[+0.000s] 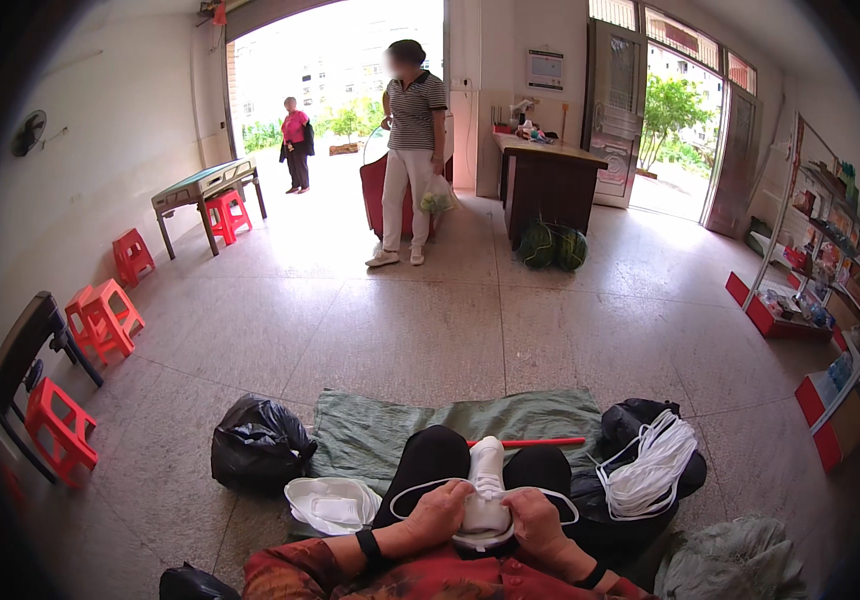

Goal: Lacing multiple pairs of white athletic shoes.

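Observation:
Between my knees rests a white lace-up shoe (487,470), its toe pointing away from me. My left hand (440,512) is closed in a pinch on a white shoelace (412,488) at the shoe's left side; the lace loops out over my left thigh. On the other side my right hand (535,518) pinches the lace's other part, which arcs out past my right knee. Both hands are close to the shoe's opening. The fingertips themselves are small and partly hidden.
A green cloth (450,408) lies ahead with a red stick (530,442) on it. Left are a black bag (262,445) and white shoe parts (332,503); right, a bundle of white laces (652,465) on black plastic. A person (415,150) stands ahead holding a bag; another person (296,145) is outside.

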Available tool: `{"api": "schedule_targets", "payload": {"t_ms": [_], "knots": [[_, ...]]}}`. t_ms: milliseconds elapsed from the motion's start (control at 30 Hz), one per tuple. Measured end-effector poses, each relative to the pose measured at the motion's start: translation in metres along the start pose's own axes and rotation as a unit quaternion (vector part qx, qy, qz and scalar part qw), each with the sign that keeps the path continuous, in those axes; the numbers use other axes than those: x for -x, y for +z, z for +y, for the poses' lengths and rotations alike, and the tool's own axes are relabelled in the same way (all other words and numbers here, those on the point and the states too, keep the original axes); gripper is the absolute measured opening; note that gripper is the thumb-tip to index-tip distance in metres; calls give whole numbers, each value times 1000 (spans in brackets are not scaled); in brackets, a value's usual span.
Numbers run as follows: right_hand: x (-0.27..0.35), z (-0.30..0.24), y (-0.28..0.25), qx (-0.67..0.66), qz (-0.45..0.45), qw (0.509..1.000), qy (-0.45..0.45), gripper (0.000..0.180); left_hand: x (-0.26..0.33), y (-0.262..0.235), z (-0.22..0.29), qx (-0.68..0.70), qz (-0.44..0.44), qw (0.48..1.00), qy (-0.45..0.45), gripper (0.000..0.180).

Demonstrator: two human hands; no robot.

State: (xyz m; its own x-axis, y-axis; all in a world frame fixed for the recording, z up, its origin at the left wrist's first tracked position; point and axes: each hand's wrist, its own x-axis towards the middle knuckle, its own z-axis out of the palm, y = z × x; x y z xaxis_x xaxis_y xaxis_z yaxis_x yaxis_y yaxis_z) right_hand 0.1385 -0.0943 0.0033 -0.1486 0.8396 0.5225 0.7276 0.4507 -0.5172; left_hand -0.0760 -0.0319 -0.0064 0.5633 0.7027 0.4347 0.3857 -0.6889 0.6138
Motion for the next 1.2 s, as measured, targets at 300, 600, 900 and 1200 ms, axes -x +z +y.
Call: {"api": "schedule_targets", "payload": {"t_ms": [300, 600, 900, 1200], "knots": [[-40, 0, -16, 216, -260, 936, -104, 15, -35, -22, 25, -274, -276, 914, 115, 21], [-38, -89, -79, -192, -84, 961, -178, 15, -68, -52, 58, -145, -181, 944, 236, 6], [-56, -72, -89, -143, -8, 988, -59, 12, -95, -97, 105, 29, 93, 982, 161, 14], [-68, -37, -38, -409, -82, 908, 41, 5, -68, -54, 83, 230, 135, 963, 47, 37]]}}
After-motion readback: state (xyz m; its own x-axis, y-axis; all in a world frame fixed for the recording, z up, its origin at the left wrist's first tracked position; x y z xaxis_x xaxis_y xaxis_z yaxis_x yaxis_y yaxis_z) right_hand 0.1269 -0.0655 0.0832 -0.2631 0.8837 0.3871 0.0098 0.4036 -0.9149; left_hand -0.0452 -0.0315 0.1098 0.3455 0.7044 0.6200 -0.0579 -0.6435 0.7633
